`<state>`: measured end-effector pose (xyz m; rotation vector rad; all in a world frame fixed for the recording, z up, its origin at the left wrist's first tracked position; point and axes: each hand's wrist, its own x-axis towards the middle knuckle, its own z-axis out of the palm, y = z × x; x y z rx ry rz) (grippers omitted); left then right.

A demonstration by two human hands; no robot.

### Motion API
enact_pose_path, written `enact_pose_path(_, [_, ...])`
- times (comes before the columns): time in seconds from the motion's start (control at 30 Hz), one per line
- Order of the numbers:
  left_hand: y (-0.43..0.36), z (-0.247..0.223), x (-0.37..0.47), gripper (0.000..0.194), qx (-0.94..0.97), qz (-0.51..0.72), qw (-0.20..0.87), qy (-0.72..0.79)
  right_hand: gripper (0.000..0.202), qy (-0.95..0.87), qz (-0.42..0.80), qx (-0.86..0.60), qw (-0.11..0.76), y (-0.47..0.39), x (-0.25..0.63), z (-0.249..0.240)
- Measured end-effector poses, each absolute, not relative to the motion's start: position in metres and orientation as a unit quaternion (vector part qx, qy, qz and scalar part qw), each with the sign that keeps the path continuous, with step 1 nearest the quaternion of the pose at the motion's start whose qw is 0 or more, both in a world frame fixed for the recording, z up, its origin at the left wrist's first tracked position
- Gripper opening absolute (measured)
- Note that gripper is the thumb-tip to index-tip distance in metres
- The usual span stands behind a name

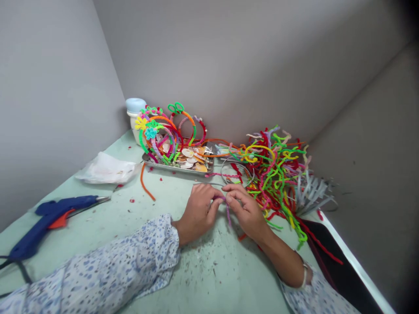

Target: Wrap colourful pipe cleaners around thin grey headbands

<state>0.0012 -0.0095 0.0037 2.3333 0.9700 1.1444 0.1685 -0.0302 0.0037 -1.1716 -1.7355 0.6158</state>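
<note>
Metal tray (153,163) holds shells (191,158) and pipe-cleaner headbands (163,131).

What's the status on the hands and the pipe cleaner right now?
Left hand and right hand both pinching purple pipe cleaner. Pipe cleaner pile touching right hand.

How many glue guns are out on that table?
1: a blue glue gun with an orange trigger lies at the table's left edge, left of the person's sleeve. Others may lie out of view.
</note>
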Motion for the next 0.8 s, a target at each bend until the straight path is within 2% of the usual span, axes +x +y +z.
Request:
enact_pose_path(0.27, [-0.0105, 0.0032, 0.0011, 0.014, 0.822, 0.41, 0.194, 0.343, 0.021, -0.697, 0.265, -0.473, 0.47, -0.0295, 0.1699, 0.0039])
enact_pose_path(0.5, [-0.0084, 0.0023, 0.0001, 0.011, 0.797, 0.42, 0.222, 0.372, 0.013, -0.717, 0.178, -0.477, 0.476, -0.0295, 0.1698, -0.0002])
enact_pose_path(0.8, [-0.0089, 0.0039, 0.0007, 0.013, 0.801, 0.412, 0.23, 0.368, 0.01, -0.719, 0.145, -0.482, 0.479, -0.0304, 0.1708, -0.0025])
